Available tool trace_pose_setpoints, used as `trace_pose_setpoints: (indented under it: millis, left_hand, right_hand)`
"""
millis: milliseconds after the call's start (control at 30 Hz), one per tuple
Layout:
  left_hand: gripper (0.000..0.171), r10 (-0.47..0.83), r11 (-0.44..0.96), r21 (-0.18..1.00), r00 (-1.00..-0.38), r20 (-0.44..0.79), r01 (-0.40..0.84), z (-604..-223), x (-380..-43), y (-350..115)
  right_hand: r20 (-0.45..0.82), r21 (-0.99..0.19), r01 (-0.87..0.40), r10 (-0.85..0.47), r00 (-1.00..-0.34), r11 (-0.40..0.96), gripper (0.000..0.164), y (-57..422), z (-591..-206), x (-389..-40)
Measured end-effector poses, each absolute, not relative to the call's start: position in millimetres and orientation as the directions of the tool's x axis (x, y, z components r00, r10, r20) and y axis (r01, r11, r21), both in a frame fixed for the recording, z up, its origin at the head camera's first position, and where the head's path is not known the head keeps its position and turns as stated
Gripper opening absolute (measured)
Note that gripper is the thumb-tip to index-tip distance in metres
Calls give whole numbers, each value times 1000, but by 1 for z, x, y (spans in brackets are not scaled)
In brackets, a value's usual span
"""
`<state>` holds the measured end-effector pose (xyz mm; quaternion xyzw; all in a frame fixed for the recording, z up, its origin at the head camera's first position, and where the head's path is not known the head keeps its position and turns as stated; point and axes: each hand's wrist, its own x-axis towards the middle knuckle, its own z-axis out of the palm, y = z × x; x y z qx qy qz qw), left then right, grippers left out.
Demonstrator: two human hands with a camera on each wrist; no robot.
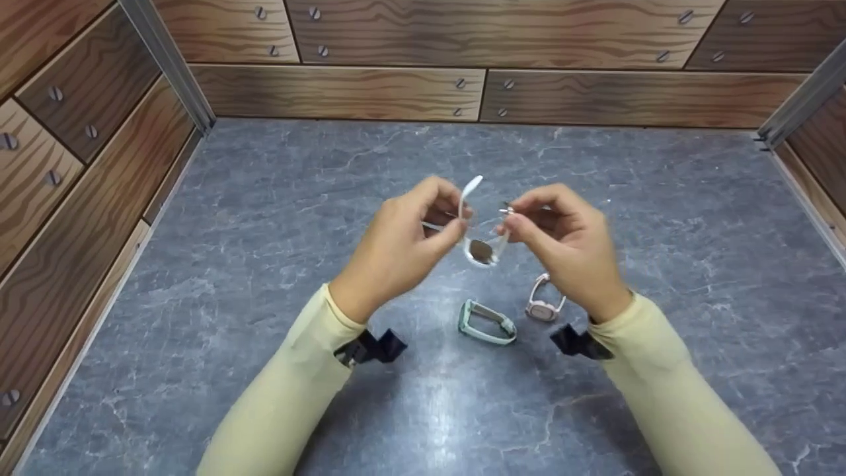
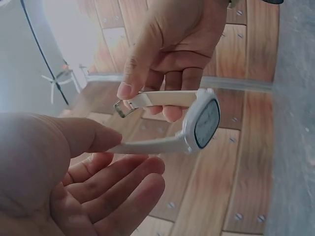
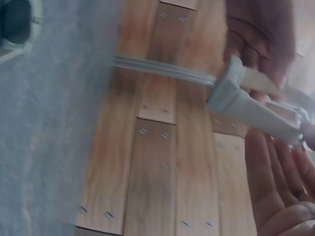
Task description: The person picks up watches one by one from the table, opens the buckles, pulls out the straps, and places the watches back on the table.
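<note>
A white wristwatch (image 1: 481, 252) hangs in the air between both hands, above the grey marbled tabletop. My left hand (image 1: 403, 241) pinches the free end of one strap between thumb and fingers. Opposite it, my right hand (image 1: 575, 231) pinches the other strap near its metal buckle (image 2: 120, 109). The buckle is unfastened, and the two strap ends are apart. In the left wrist view the squarish watch face (image 2: 206, 123) points away from the hands. The right wrist view shows the watch case (image 3: 225, 88) from the side, blurred.
Below the hands, a mint-green watch (image 1: 486, 335) lies on its side on the tabletop (image 1: 264, 264). A pale pink watch (image 1: 543, 311) lies near the right wrist. Wood-patterned panels (image 1: 383, 92) wall the back and sides, with grey metal posts at the corners.
</note>
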<state>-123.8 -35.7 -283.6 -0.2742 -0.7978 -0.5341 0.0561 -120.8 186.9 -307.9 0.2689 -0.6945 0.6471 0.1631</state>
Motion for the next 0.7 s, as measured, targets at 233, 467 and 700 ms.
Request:
trace_pose_setpoints:
  millis: [233, 467, 700]
  left_hand:
    - [14, 319, 360, 846, -904, 284, 393, -291, -138, -57]
    - [18, 248, 357, 922, -967, 64, 153, -312, -155, -72]
    - [20, 243, 409, 912, -962, -125, -15, -342, -178, -83]
  right_hand:
    - [453, -875, -471, -155, -878, 110, 11, 158, -316, -140]
    - [216, -944, -264, -233, -948, 197, 13, 140, -334, -166]
    - [-17, -940, -92, -318, -948, 327, 15, 125, -354, -188]
